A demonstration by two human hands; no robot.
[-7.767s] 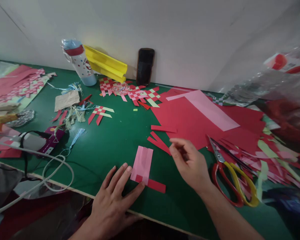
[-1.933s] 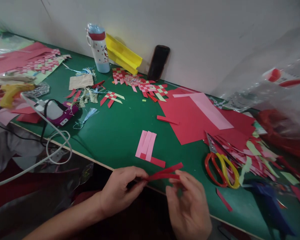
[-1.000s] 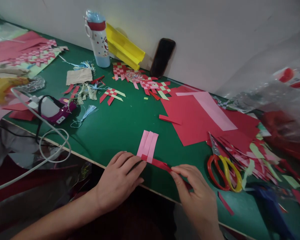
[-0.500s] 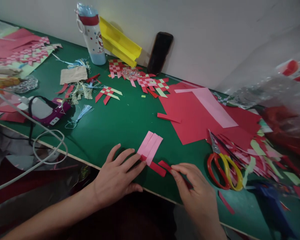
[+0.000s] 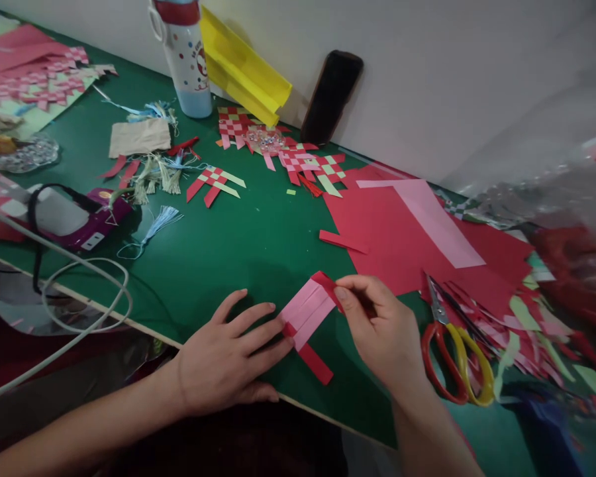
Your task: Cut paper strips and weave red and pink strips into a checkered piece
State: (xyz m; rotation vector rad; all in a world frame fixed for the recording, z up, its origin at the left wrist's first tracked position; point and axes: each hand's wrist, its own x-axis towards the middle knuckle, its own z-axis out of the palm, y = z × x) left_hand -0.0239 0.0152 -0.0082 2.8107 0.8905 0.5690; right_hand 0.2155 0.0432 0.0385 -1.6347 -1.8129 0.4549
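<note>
My left hand [image 5: 228, 361] lies flat with its fingers spread, the fingertips on the near end of several pink paper strips [image 5: 308, 308] set side by side. A red paper strip [image 5: 318, 364] crosses that end and sticks out toward the table's front edge; part of it is under my fingers. Between thumb and fingertips my right hand [image 5: 380, 324] pinches another red paper strip [image 5: 322, 279], which lies across the far end of the pink strips. The rest of that strip is hidden behind my fingers.
Scissors [image 5: 459, 364] lie right of my right hand beside paper scraps [image 5: 506, 331]. Red sheets [image 5: 392, 232] lie behind. Farther back are woven paper pieces [image 5: 298, 162], a phone [image 5: 332, 98] and a bottle [image 5: 186, 66]. A cable [image 5: 124, 298] loops at left, near a tassel [image 5: 159, 225].
My right hand has carried its red strip up and left, from beside the pink strips onto their far end. My left hand keeps its place on the near end. The view has shifted slightly.
</note>
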